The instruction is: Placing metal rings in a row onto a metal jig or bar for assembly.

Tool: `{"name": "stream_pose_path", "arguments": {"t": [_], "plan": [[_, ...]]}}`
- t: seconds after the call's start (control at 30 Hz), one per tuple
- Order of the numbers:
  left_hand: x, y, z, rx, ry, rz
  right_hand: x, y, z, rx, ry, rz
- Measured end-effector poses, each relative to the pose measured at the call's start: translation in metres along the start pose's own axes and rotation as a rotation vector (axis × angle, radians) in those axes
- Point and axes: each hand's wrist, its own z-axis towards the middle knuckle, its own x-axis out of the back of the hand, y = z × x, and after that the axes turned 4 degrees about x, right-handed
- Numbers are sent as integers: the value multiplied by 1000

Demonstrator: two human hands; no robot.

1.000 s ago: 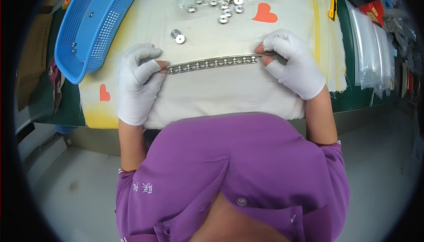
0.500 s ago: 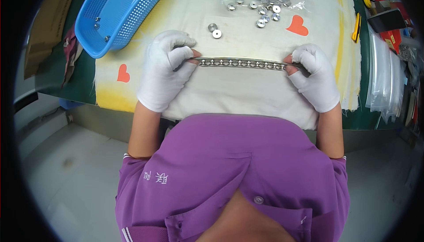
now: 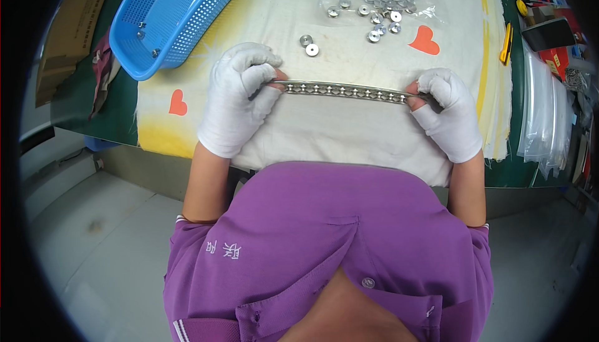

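A slim silvery metal strip [image 3: 346, 90] with a row of small shiny, stud-like parts spans the gap between my hands above the cloth. My left hand [image 3: 242, 100] pinches its left end between bare thumb and fingertip. At the other end, my right hand [image 3: 448, 114] pinches the strip the same way. Both hands wear white gloves that leave some fingertips bare. Beyond the strip lie two small round metal discs, a grey disc [image 3: 306, 40] and a brighter disc [image 3: 312, 50] with a centre hole.
A clear plastic bag [image 3: 430, 12] with many similar discs lies at the back. At far left stands a blue perforated basket [image 3: 187, 30] with a few small metal pieces. A yellow cutter [image 3: 506, 45] and clear plastic sleeves [image 3: 543, 105] are on the right. Pale cloth [image 3: 349, 130] covers the green table.
My right hand has dropped slightly, so the strip now slopes down a little more toward the right. Both pinches stay in place. The whole view has shifted slightly.
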Motion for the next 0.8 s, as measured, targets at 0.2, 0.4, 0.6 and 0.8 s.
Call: {"name": "stream_pose_path", "arguments": {"t": [0.2,0.4,0.6,0.8], "plan": [[4,-2,-4,66,-84,-34,2,-2,-1,-16,-21,32],[3,-4,-7,83,-31,-172,2,-7,-2,-159,-32,177],[7,7,-16,547,-3,-666,-1,-10,-2,-417,3,599],[11,6,-16,644,34,-844,-1,-8,-3,-445,-29,859]]}}
